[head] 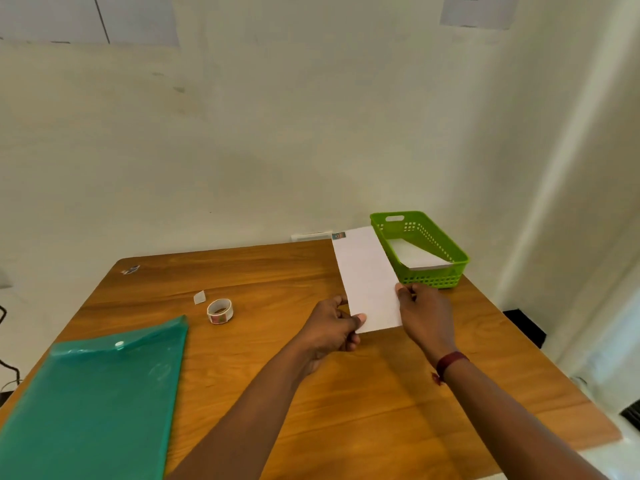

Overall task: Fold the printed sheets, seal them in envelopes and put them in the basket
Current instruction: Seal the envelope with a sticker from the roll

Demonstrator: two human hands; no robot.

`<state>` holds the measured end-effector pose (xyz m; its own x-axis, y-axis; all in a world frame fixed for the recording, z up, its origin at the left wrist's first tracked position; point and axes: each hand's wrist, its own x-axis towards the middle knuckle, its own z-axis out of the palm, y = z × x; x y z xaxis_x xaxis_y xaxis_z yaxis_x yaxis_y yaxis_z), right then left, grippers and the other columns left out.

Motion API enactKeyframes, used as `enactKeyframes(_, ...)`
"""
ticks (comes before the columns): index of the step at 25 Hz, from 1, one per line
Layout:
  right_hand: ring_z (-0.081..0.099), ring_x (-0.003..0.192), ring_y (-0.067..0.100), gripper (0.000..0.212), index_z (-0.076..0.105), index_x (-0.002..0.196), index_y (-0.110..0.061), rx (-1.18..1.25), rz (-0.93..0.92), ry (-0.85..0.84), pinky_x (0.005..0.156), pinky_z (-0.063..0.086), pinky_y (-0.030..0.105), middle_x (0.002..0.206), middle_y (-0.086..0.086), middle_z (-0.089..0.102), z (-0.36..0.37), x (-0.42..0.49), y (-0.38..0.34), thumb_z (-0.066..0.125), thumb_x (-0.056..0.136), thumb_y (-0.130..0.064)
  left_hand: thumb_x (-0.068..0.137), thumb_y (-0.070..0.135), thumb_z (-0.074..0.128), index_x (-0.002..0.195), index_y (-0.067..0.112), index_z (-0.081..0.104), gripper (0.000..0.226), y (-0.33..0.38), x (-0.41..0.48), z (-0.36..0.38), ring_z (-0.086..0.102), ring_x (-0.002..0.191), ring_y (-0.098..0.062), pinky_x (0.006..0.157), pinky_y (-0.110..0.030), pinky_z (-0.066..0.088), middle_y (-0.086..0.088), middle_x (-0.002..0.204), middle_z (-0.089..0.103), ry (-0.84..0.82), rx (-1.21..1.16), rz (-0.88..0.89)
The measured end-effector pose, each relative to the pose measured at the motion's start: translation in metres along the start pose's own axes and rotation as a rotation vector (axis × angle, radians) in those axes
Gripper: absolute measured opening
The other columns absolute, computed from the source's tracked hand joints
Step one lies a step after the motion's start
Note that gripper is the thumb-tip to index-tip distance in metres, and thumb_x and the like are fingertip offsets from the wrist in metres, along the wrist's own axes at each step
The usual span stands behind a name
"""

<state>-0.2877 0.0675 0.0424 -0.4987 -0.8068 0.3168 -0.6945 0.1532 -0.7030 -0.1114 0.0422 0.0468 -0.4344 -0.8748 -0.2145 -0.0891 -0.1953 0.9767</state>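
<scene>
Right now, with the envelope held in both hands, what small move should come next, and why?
Probably carry the envelope rightward and lay it in the green basket. The left hand and right hand pinch its near end, a stamp marks its far corner, and the basket already holds another envelope.

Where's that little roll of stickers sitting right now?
In the head view, the sticker roll sits on the wooden table, left of the left hand, just beyond the teal folder's far corner, beside a small white scrap.
</scene>
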Motion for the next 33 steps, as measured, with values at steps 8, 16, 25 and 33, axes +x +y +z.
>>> enactKeyframes(8,0.056,0.066,0.021,0.036,0.061,0.075,-0.012,-0.091,0.05,0.098,0.063,0.048,0.034,0.071,0.001,0.059,-0.048,0.079,0.017,0.05,0.098,-0.037,0.091,0.007,0.067,0.132,0.003,0.048,0.045,0.047,0.065,0.054,0.058,0.056,-0.012,0.055,-0.027,0.053,-0.012,0.087,0.064,0.003,-0.095,0.047)
enactKeyframes(16,0.058,0.069,0.026,0.033,0.069,0.071,-0.008,-0.112,0.173,-0.031,0.055,0.038,0.028,0.071,0.009,0.064,-0.053,0.158,0.056,0.059,0.093,-0.032,0.094,0.003,0.061,0.14,0.0,0.04,0.05,0.068,0.125,0.086,0.054,0.059,-0.013,0.049,-0.023,0.05,-0.012,0.083,0.058,-0.051,-0.113,0.004)
enactKeyframes(25,0.058,0.074,0.028,0.028,0.067,0.076,-0.012,-0.297,0.207,-0.115,0.062,0.041,0.03,0.07,0.005,0.058,-0.035,0.201,0.089,0.059,0.089,-0.036,0.09,0.001,0.067,0.127,-0.005,0.047,0.042,0.047,0.176,0.105,0.054,0.048,-0.013,0.057,-0.031,0.047,-0.01,0.067,0.058,0.068,-0.117,-0.052)
enactKeyframes(33,0.059,0.078,0.03,0.027,0.068,0.09,-0.013,-0.426,0.115,-0.106,0.063,0.041,0.03,0.084,0.009,0.063,-0.014,0.207,0.083,0.058,0.09,-0.038,0.087,0.007,0.071,0.122,0.001,0.053,0.04,0.038,0.189,0.095,0.051,0.047,-0.011,0.04,-0.02,0.043,-0.011,0.072,0.059,0.179,-0.027,-0.039)
